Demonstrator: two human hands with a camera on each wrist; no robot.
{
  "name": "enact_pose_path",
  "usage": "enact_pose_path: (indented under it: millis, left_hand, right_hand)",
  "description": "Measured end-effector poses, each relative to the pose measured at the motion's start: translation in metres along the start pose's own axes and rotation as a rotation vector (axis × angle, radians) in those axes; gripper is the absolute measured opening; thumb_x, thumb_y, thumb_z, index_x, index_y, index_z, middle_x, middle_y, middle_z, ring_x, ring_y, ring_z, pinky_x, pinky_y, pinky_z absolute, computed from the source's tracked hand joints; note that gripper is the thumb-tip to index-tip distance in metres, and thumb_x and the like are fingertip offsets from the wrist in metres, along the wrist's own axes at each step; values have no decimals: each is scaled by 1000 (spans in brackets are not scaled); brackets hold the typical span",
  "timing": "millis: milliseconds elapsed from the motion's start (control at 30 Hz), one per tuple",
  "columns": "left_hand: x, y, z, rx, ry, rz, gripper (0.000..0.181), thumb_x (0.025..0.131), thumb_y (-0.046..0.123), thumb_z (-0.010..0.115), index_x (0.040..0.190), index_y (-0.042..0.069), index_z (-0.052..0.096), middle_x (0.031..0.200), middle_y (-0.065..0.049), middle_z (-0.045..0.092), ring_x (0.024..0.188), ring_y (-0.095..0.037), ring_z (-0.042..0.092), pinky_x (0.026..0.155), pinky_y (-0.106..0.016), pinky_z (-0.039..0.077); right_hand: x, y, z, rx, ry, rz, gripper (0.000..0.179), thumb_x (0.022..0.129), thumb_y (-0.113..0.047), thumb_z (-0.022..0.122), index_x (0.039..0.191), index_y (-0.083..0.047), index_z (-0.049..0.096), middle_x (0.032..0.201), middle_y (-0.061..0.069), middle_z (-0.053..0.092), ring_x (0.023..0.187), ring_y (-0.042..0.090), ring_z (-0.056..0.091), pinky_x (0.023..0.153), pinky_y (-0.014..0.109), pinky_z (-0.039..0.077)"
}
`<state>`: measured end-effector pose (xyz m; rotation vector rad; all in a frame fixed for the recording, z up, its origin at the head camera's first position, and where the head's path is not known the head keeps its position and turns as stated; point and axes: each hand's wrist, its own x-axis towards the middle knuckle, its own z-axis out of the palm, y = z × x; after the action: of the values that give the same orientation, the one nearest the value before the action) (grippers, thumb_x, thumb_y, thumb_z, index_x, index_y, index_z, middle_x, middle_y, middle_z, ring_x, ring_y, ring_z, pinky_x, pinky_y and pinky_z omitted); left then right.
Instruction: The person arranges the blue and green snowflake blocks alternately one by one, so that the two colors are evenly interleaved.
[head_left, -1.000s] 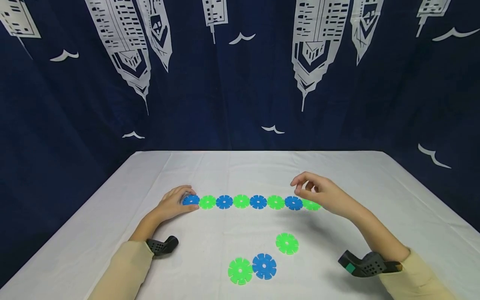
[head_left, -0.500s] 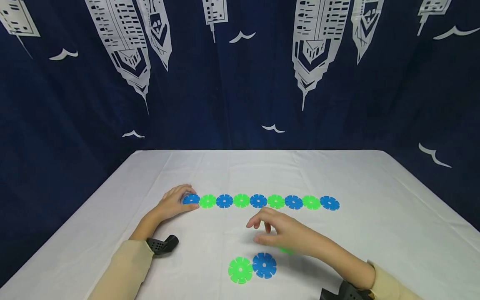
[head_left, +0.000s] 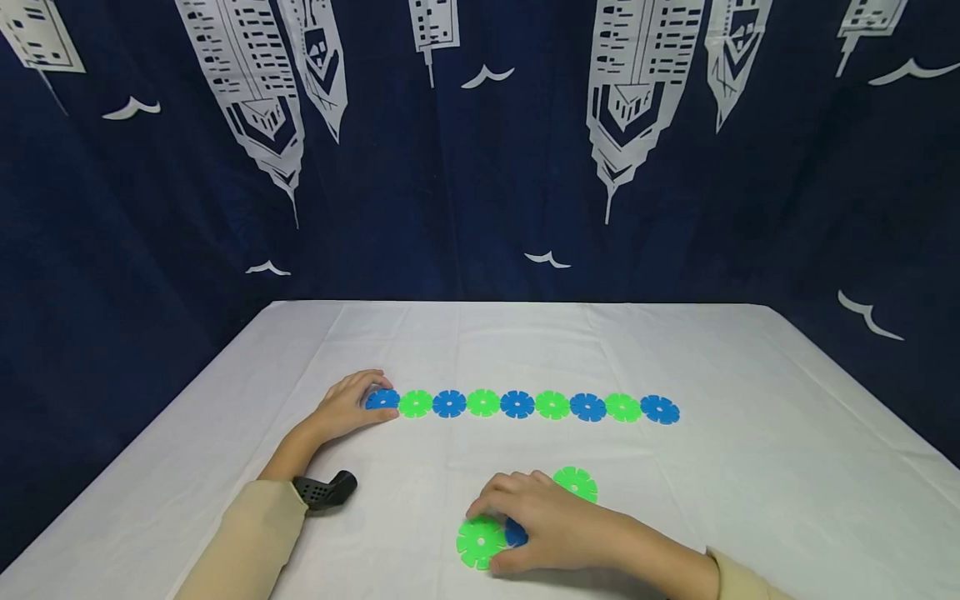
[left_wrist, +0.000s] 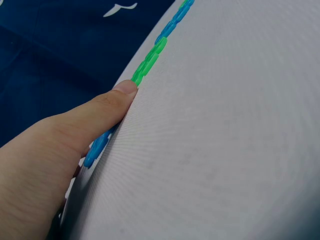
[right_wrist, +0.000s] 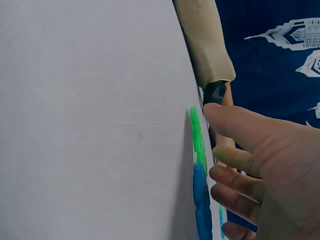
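Observation:
A straight row of flat, notched plastic interlocking discs, alternating blue and green, lies across the white table in the head view. At its left end my left hand [head_left: 341, 410] holds the blue disc [head_left: 382, 400] between thumb and fingers. The left wrist view shows the thumb [left_wrist: 102, 112] along the near edge, partly hiding that disc. My right hand [head_left: 558, 527] hovers low over a near pair, a green disc [head_left: 480, 546] and a blue disc [head_left: 514, 533] touching it. Its fingers are spread and loosely bent, apart from both discs in the right wrist view. It covers much of the blue one.
Another green disc [head_left: 579, 482] lies just beyond the right hand, partly covered by it. The row ends on the right with a blue disc [head_left: 660, 409]. A dark blue printed curtain [head_left: 450, 183] hangs behind the white-covered table [head_left: 750, 467].
My right hand has moved from the row's right end toward the near pair of discs, uncovering the blue disc at that end. The left hand has stayed in place.

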<state>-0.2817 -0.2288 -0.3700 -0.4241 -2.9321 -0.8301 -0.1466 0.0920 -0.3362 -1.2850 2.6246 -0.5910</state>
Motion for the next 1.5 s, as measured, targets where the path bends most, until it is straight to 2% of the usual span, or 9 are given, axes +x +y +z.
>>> enact_pose_path:
  millis: [233, 433, 667, 933, 1167, 1500]
  left_hand:
    - [-1, -1, 1, -6, -7, -5, 48, 76, 48, 66, 111, 19, 54, 144, -13, 35, 135, -37, 22, 107, -61, 13]
    - [0, -1, 1, -5, -4, 1, 48, 75, 49, 66, 111, 19, 54, 143, -13, 35, 135, -37, 23, 106, -61, 13]
    - [1, 0, 1, 2, 0, 8, 48, 75, 50, 66, 111, 20, 54, 143, -13, 36, 135, -36, 24, 106, -61, 14]
    - [1, 0, 1, -8, -2, 3, 47, 75, 47, 67, 111, 19, 54, 143, -12, 35, 135, -36, 23, 106, -60, 13]
    - [1, 0, 1, 4, 1, -5, 48, 75, 48, 66, 111, 19, 54, 143, -12, 35, 135, -36, 23, 107, -60, 13]
    - [1, -1, 1, 7, 4, 5, 48, 76, 49, 66, 112, 19, 55, 143, -13, 36, 135, -36, 24, 107, -60, 14]
  right_hand:
    - [0, 4, 6, -53, 29, -9, 52, 80, -45, 61, 126, -26, 48, 120, -12, 47, 110, 5, 43, 93, 32, 36]
    - [2, 5, 6, -9, 8, 29, 48, 79, -46, 62, 122, -27, 51, 117, -14, 46, 109, 5, 42, 93, 31, 35]
    - [4, 8, 11, 14, 34, 25, 40, 78, -43, 62, 114, -28, 52, 114, -15, 45, 106, 4, 40, 92, 31, 35]
    - [7, 8, 16, 104, 49, 44, 38, 76, -40, 63, 110, -28, 49, 114, -17, 43, 109, 3, 38, 96, 36, 30]
    - [9, 10, 20, 200, 77, 44, 42, 77, -36, 65, 114, -30, 45, 114, -19, 44, 109, 1, 38, 99, 36, 28]
    - [9, 11, 20, 331, 62, 124, 43, 78, -34, 67, 114, -36, 43, 103, -17, 48, 100, 2, 40, 90, 28, 35]
